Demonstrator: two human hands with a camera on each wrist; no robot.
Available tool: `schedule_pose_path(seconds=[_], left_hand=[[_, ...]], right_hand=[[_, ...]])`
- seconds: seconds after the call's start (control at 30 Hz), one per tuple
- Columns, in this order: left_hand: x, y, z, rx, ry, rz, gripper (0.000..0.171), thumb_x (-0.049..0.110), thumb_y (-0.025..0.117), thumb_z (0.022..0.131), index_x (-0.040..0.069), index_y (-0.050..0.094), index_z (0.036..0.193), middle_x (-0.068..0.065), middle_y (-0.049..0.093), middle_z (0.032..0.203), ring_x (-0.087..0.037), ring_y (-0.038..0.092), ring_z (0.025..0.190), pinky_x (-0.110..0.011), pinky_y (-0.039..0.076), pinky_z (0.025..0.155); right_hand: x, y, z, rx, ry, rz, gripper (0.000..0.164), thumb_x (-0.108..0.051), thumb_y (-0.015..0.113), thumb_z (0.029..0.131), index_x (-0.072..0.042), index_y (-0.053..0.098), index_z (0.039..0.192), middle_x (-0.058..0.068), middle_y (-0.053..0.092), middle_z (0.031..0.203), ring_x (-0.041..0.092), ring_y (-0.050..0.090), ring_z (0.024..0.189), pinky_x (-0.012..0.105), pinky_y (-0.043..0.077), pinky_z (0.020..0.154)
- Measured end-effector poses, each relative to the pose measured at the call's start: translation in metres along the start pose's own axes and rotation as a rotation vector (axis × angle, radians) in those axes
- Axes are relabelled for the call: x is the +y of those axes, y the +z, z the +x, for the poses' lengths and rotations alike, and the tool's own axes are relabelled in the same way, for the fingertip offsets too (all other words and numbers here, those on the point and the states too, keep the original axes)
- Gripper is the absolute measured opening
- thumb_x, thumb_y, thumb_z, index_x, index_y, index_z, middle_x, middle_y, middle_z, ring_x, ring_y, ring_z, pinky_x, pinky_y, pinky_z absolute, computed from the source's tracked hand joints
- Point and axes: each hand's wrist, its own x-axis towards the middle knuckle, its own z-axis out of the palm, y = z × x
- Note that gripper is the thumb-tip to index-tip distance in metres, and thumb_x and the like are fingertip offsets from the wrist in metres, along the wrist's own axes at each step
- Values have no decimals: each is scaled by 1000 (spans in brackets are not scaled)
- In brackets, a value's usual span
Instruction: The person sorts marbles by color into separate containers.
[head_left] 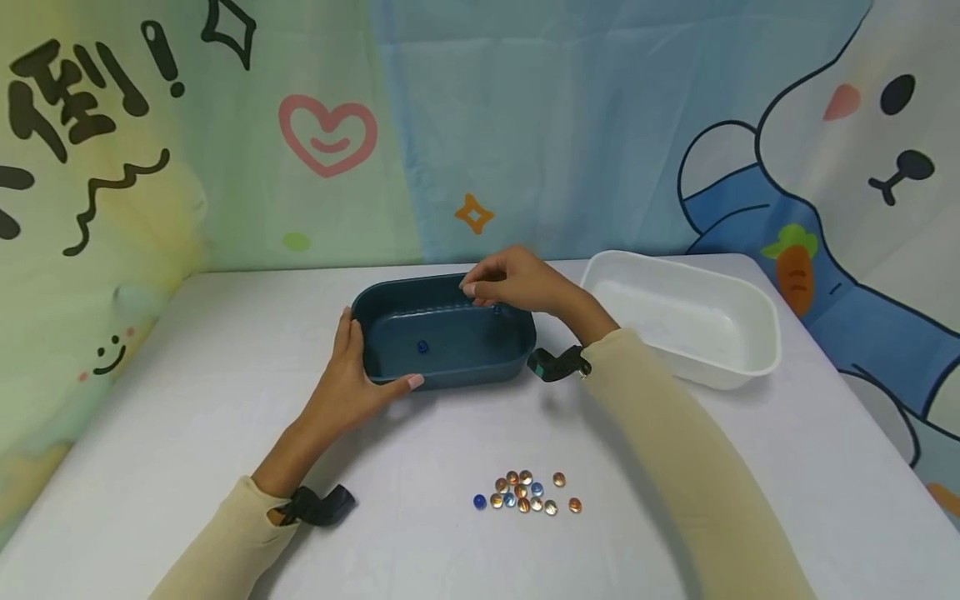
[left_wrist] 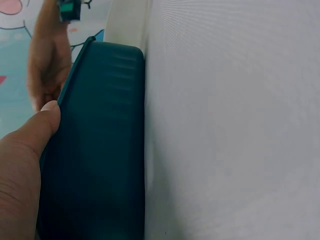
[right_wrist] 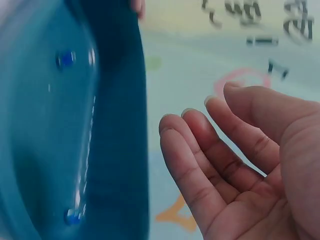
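My left hand holds the dark teal plastic tub at its near left corner. The fingers lie along its left end and the thumb rests on the near rim. Above the tub's far right side is my right hand; its fingers are loosely bent, with nothing seen between them. Inside the tub, one blue glass marble lies near the middle of the floor and another blue marble towards the right end. In front, on the white table, sit several amber and blue glass marbles in a loose cluster.
A white plastic tub stands to the right of the teal one, behind my right forearm. A printed cloth hangs along the back edge of the table. Dark wrist cameras sit on both sleeves.
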Motion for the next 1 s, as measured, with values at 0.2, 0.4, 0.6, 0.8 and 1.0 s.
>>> schedule_pose_path(seconds=[0.2, 0.4, 0.6, 0.8, 1.0], left_hand=[[-1, 0, -1, 11, 11, -18, 129, 69, 71, 74, -1, -2, 154, -4, -14, 161, -35, 9, 145, -56, 26, 109], [0, -2, -3, 8, 9, -26, 129, 69, 71, 73, -2, 0, 153, -2, -15, 160, -34, 10, 145, -55, 27, 109], [0, -1, -2, 1, 4, -22, 130, 69, 71, 73, -2, -2, 153, -1, -17, 160, -35, 9, 145, -56, 27, 108], [0, 0, -1, 9, 16, -13, 129, 69, 71, 73, -3, 0, 153, -5, -15, 160, -36, 9, 145, -56, 27, 108], [0, 0, -1, 8, 14, -3, 129, 68, 72, 73, -3, -1, 153, -6, -14, 160, -36, 10, 145, -56, 27, 109]], right_hand=[[-17, 19, -10, -79, -109, -19, 20, -17, 64, 96, -6, 71, 112, 3, 70, 100, 25, 67, 93, 33, 53, 81], [-29, 32, -21, -112, -175, -31, 18, -18, 67, 94, -8, 72, 109, 1, 69, 101, 14, 66, 91, 31, 52, 83], [-36, 43, -32, -136, -237, -58, 17, -17, 69, 93, -10, 73, 107, -4, 68, 98, 11, 65, 88, 28, 52, 82], [-36, 52, -41, -178, -268, -47, 16, -14, 70, 91, -9, 74, 106, -4, 68, 97, 10, 64, 86, 27, 53, 79], [-32, 58, -48, -214, -256, -1, 17, -14, 72, 90, -9, 74, 106, -5, 67, 97, 11, 64, 89, 28, 53, 80]])
